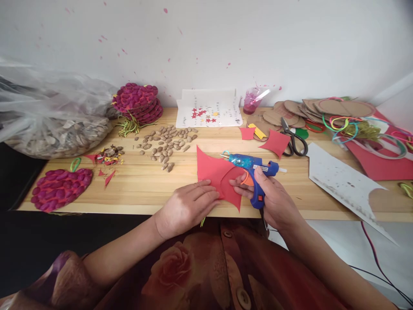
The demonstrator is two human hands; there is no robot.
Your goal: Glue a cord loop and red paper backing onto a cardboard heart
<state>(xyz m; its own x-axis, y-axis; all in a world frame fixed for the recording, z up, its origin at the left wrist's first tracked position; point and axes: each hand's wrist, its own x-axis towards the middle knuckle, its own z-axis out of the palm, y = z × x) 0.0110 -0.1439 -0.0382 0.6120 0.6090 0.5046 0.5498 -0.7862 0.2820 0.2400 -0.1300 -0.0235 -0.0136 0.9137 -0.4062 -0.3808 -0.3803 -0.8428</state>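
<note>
Near the front edge of the pale wooden tabletop [129,191], the right hand [280,200] wraps its grip around a blue plastic glue gun with an orange trigger [245,162]. The left hand [185,204] lies fingers-extended over a red, curved-edged paper sheet [209,168]; its thumb is hidden, so I cannot tell whether that grip pinches. Mottled brown beans [164,148] lie nearer the back edge.

One glue gun [245,162], one cup [250,107]
</note>
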